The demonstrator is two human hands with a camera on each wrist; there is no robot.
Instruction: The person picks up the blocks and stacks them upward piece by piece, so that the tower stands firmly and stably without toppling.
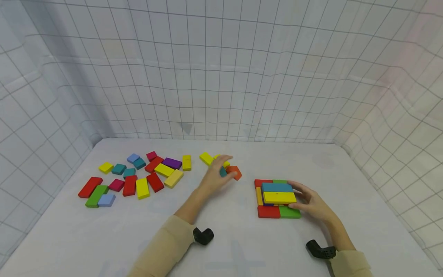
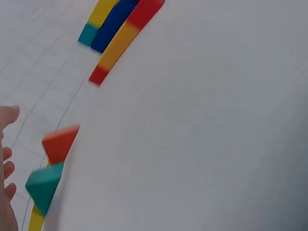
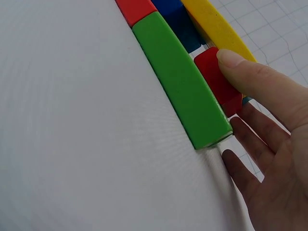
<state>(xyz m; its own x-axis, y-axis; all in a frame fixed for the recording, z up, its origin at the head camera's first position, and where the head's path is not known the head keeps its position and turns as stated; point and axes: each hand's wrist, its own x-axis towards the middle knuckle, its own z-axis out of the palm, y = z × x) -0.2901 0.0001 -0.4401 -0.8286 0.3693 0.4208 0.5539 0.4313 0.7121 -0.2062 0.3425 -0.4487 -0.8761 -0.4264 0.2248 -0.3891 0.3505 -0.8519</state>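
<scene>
The left hand (image 1: 212,179) is released, fingers spread, holding nothing; the right hand (image 1: 313,202) reaches around the right end of the block stack (image 1: 279,197), its thumb on a red block (image 3: 216,79), but some fingertips pass behind, so whether it pinches cannot be told. Nearer the person than the stack are two beige sleeves (image 1: 166,246), cut off below, and two black wrist devices (image 1: 204,236), one per wrist. The stack's outer base shows two red corner pieces (image 1: 268,212), two green corner pieces (image 1: 290,212) and one orange block (image 1: 259,196) on its left; on top, one yellow block (image 1: 285,197) sits in front of one teal block (image 1: 277,187), and whether they overlap is hard to make out. They hide most of the inside, where a dark blue block (image 3: 180,21) shows only partly. Left of the stack and slightly farther, the left hand is just beside one teal wedge (image 2: 45,187), one orange wedge (image 1: 234,172) and two yellow pieces (image 1: 206,159), one partly covered by fingers. Well left of the stack, eighteen loose blocks (image 1: 142,188) can be counted: six red or crimson, five yellow, three teal, two light blue, one green, one purple. Beyond the stack hangs a gridded sheet (image 1: 221,77).
</scene>
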